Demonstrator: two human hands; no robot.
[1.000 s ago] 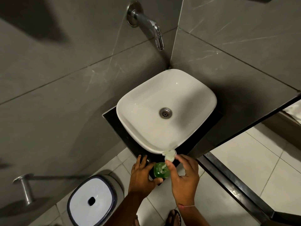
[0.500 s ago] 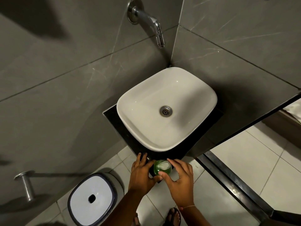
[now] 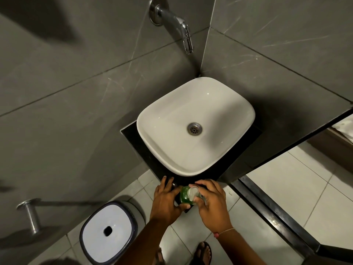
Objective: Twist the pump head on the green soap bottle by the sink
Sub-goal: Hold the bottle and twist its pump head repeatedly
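Note:
The green soap bottle [image 3: 185, 196] stands on the near corner of the black counter [image 3: 133, 138], just in front of the white sink [image 3: 194, 159]. My left hand [image 3: 165, 201] wraps the bottle's body from the left, thumb under its near side. My right hand [image 3: 213, 204] comes in from the right, its thumb and fingers pinched on the translucent white pump head [image 3: 193, 191] on top of the bottle. Most of the bottle's body is hidden by my hands.
A chrome tap [image 3: 177, 23] sticks out of the grey tiled wall above the sink. On the floor at the lower left stands a white-lidded bin [image 3: 108, 229], with a chrome wall fitting [image 3: 31, 215] beside it. A black threshold strip [image 3: 277, 217] runs to the right. My sandalled foot [image 3: 202, 252] shows below.
The pump head's spout, pointing toward the sink a second ago, has swung round under my right fingers. My right hand has shifted over the bottle's top; my left hand keeps its hold.

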